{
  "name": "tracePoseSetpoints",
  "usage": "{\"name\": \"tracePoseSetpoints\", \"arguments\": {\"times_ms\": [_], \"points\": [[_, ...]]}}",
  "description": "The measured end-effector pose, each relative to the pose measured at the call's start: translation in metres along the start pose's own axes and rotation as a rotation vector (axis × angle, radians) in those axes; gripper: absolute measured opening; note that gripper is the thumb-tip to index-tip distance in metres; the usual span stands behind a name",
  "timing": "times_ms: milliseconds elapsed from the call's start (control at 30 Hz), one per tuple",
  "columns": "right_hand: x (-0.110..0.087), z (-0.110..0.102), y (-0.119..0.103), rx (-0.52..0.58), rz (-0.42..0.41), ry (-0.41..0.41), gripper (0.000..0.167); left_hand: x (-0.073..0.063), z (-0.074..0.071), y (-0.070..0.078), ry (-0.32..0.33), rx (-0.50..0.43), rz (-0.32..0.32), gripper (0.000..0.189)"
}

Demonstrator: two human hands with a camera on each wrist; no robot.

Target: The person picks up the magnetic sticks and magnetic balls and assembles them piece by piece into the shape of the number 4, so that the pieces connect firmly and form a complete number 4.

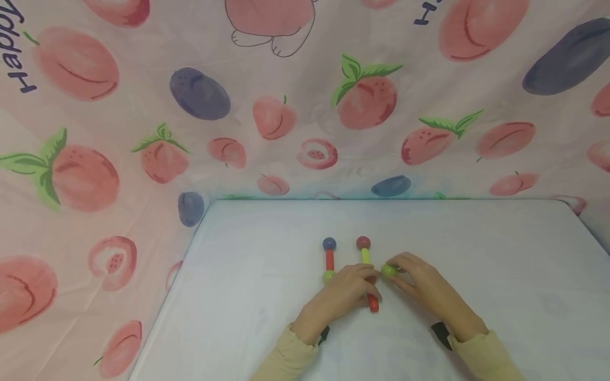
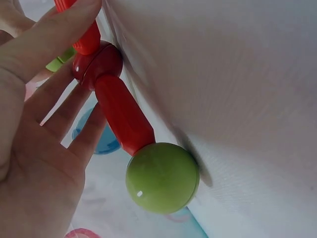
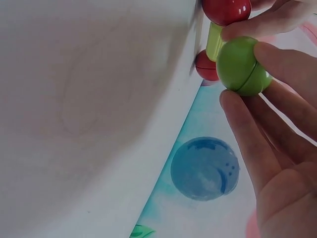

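On the white table is a stick-and-ball figure. Its left arm has a blue ball (image 1: 329,244), a red rod (image 1: 330,260) and a green ball (image 1: 329,277). Its right arm has a red ball (image 1: 364,243), a yellow-green rod (image 1: 365,256), a dark red ball (image 2: 98,64) and a lower red rod (image 1: 373,303). Another red rod (image 2: 125,115) links green ball and dark red ball. My left hand (image 1: 350,288) covers the middle and grips the lower red rod between thumb and fingers. A loose green ball (image 3: 238,67) is pinched in my right hand (image 1: 424,283), close beside the figure.
A cloth printed with peaches and plums (image 1: 200,94) hangs behind and to the left of the table (image 1: 238,323). The table's back edge runs along the foot of the cloth. Dark bands show at both wrists, below light sleeves (image 1: 286,352).
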State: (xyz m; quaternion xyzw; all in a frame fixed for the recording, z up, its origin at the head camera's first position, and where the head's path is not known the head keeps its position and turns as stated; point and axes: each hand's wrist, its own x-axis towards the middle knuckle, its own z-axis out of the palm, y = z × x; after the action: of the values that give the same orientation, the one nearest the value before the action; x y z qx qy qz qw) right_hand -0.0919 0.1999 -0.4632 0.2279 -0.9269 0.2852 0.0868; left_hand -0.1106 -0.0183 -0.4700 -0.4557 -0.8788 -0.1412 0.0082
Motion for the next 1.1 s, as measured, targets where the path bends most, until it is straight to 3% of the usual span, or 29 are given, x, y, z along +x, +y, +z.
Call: {"name": "tracePoseSetpoints", "arguments": {"times_ms": [267, 767, 1100], "points": [[-0.004, -0.002, -0.002, 0.008, 0.085, -0.1, 0.026, -0.001, 0.0, 0.001, 0.011, 0.009, 0.013, 0.017], [-0.013, 0.001, -0.006, 0.009, 0.025, -0.108, 0.025, -0.002, 0.001, -0.004, -0.008, -0.106, -0.013, 0.02], [-0.018, -0.004, -0.011, 0.039, 0.064, -0.186, 0.024, -0.004, 0.0, -0.005, -0.028, -0.172, -0.04, 0.021]]}}
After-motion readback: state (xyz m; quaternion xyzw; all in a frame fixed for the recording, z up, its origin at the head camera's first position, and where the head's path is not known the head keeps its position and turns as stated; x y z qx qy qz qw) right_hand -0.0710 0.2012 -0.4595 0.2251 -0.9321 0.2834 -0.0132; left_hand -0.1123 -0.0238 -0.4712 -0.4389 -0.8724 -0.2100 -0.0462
